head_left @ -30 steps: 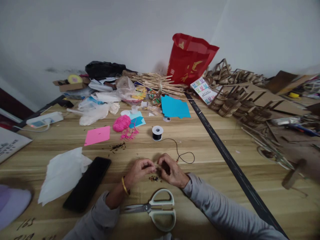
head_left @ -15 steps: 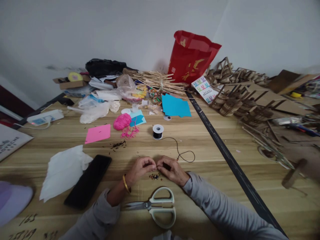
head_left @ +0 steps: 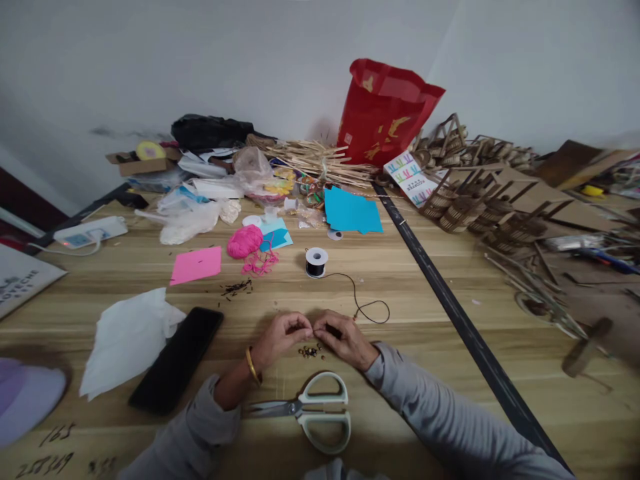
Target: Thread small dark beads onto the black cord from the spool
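Note:
Over the wooden table my left hand and my right hand meet with pinched fingertips. A thin black cord runs from a white spool in a loop to the back of my right hand, whose fingers hold its end. A small brown bead seems to sit on the cord by the knuckles. What my left fingertips pinch is too small to make out. Just below the fingers lie several brown and dark beads. Nearer to me rest scissors with pale handles, blades pointing left.
Left of my hands are a black phone, white tissue and dark bits. Pink yarn, pink paper and blue sheets lie farther back. A red bag stands behind; small woven baskets crowd the right.
The fingers stay pinched together in nearly the same place. The view has shifted very slightly; nothing else has visibly moved.

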The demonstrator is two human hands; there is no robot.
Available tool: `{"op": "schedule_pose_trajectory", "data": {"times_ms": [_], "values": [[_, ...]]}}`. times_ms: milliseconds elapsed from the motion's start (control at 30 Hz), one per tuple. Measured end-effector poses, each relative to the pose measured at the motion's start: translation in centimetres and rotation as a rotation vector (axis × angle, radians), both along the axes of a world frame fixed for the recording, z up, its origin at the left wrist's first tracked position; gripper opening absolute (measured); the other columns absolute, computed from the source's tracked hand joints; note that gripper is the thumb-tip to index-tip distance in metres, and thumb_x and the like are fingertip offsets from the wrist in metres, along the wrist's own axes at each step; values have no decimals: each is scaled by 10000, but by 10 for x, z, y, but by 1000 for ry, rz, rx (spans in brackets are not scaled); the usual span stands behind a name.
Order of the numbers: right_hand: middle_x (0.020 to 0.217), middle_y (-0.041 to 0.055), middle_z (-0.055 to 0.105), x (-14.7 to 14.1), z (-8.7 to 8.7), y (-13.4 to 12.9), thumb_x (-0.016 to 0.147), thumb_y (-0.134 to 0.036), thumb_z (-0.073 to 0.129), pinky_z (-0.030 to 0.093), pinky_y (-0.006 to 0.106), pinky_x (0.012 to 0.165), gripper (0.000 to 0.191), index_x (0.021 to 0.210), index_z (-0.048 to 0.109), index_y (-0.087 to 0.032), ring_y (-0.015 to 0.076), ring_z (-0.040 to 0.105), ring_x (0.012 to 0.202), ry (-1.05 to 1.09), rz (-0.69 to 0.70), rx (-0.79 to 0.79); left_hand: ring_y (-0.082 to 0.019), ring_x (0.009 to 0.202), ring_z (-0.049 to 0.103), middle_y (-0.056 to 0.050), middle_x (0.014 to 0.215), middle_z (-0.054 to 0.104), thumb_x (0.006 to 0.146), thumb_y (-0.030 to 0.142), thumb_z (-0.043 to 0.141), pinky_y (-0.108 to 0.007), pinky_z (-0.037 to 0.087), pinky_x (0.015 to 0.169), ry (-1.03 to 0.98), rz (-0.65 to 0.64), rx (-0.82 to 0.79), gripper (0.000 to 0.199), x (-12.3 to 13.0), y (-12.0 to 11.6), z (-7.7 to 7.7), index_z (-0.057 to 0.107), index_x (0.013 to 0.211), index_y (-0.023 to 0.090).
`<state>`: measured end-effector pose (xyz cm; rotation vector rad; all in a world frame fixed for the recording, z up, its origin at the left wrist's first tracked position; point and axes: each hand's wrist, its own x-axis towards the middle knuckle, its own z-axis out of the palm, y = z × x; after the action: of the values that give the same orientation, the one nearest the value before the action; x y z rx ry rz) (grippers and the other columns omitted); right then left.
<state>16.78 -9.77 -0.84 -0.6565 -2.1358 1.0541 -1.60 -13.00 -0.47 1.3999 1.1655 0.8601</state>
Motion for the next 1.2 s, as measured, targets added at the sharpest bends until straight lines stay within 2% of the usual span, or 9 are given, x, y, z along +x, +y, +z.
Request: {"op": "schedule_pose_trajectory", "data": {"times_ms": [200, 700, 800, 900, 1033, 1200], "values": [[765, 40, 586, 0, -3, 0, 858, -255, 526, 420, 234, 644, 125, 824, 582, -148, 133, 536, 703, -17, -27, -7, -117, 619, 507, -2, 646, 584, 727, 229, 593, -218, 394, 589, 50, 15, 29, 113, 1, -2, 1, 608, 700, 120], [755, 46, 571, 1, 2, 0, 872, -280, 496, 418, 249, 653, 165, 802, 572, -151, 144, 527, 705, -8, -24, -16, -121, 610, 518, -16, 648, 607, 725, 229, 584, -214, 398, 574, 176, 35, 75, 120, -1, -5, 7, 622, 694, 119], [746, 42, 568, 1, 1, 0, 868, -280, 503, 413, 242, 641, 165, 796, 569, -147, 137, 519, 687, -3, -44, -35, -113, 568, 502, -9, 626, 604, 712, 211, 589, -206, 383, 535, 251, -26, 68, 102, -7, -6, 11, 646, 702, 128], [738, 38, 567, 1, 1, 0, 864, -287, 510, 410, 241, 647, 173, 783, 566, -145, 134, 518, 688, 19, -62, -62, -108, 542, 486, 1, 613, 591, 687, 209, 623, -199, 360, 505, 350, -155, 84, 77, -15, -6, 16, 666, 684, 146], [723, 27, 552, 1, 1, 1, 851, -342, 530, 410, 233, 638, 217, 767, 559, -143, 128, 506, 684, 76, -95, -178, -114, 559, 505, -5, 648, 594, 665, 162, 632, -199, 367, 524, 481, -265, 174, 66, -21, -7, 18, 688, 698, 165], [614, -22, 465, 2, 1, 5, 807, -413, 575, 340, 191, 484, 271, 769, 526, -149, 82, 411, 532, 207, -126, -457, -113, 560, 492, -2, 647, 596, 675, 119, 599, -203, 361, 550, 553, -319, 274, 119, -19, -7, 18, 694, 693, 188]]}}
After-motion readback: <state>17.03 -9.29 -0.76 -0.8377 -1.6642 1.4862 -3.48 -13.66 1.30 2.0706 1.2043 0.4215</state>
